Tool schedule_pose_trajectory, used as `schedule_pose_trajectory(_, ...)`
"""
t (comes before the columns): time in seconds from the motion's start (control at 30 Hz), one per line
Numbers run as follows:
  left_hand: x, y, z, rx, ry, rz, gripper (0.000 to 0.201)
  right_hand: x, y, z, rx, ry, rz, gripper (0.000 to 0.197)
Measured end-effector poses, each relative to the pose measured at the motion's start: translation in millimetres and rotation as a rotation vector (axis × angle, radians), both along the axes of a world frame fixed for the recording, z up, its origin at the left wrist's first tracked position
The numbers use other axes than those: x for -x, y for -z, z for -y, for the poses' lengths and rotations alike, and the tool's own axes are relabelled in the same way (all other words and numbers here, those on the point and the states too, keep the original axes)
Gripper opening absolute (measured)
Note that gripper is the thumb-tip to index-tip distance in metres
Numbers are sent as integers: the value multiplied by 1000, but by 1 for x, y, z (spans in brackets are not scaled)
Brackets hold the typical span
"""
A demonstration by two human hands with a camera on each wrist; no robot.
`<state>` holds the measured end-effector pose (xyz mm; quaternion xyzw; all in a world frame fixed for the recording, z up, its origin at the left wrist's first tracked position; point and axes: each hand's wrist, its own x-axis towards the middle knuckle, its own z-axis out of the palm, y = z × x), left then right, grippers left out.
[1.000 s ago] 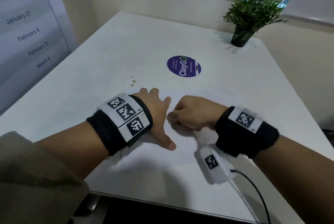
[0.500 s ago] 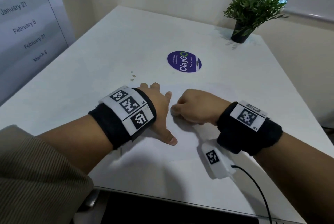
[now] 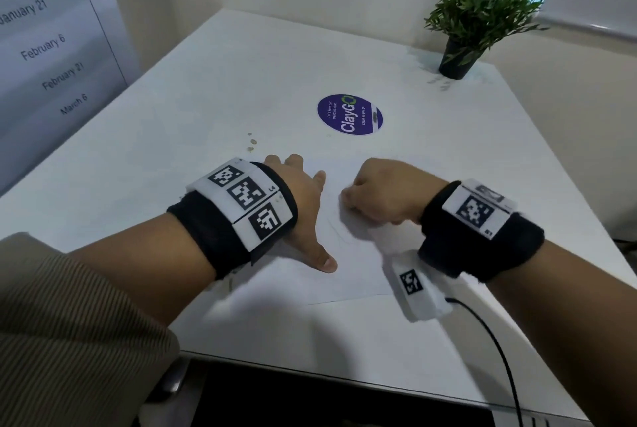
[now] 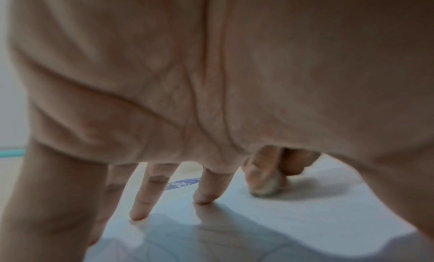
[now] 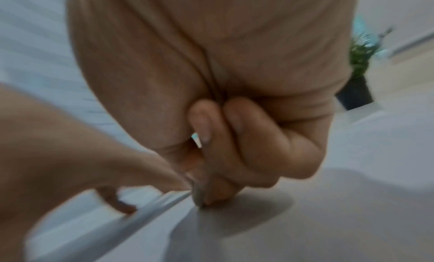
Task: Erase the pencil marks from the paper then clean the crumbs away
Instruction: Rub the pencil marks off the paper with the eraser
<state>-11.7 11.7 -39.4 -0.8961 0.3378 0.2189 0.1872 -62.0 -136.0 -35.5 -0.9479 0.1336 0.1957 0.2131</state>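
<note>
Table [image 3: 241, 57]; eraser [image 4: 266, 187] mostly hidden.

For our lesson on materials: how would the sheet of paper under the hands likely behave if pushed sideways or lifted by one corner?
The paper lies thin and flat on the smooth white table, so it would probably slide easily; that may be why the left hand presses it with spread fingers. Lifted by a corner, it would likely droop. Hard rubbing by the right hand might crease it.
</note>
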Motion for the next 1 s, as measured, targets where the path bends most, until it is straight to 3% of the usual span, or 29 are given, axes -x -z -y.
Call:
schedule_pose_trajectory(0.1, 0, 1, 1, -3, 0, -2, 145, 8, 3, -13, -54, -91, -92, 37)
schedule_pose_trajectory(0.23, 0, -1, 0, -18, -12, 3, 146, -2, -5, 10, 26, 34, 14, 42)
schedule_pose_trajectory(0.37, 0, 0, 2, -21, -7, -9, 147, 9, 2, -6, 9, -122, -77, 44)
schedule_pose_trajectory(0.5, 0, 0, 0, -11, -6, 3, 145, 2, -4, 8, 52, -63, -17, 47)
schedule_pose_trajectory(0.63, 0, 1, 0, -8, -9, -5, 146, 11, 2, -8, 48, -173, -59, 43)
schedule_pose_trajectory(0.77, -1, 2, -2, 3, -7, 3, 146, 3, -5, 11, 82, -62, -13, 46)
schedule_pose_trajectory(0.93, -1, 2, 2, -2, -13, -2, 148, 15, -1, -6, 26, -216, -109, 46)
schedule_pose_trajectory(1.0, 0, 2, 1, 3, -12, 2, 146, 9, -4, 8, 19, -132, -77, 46)
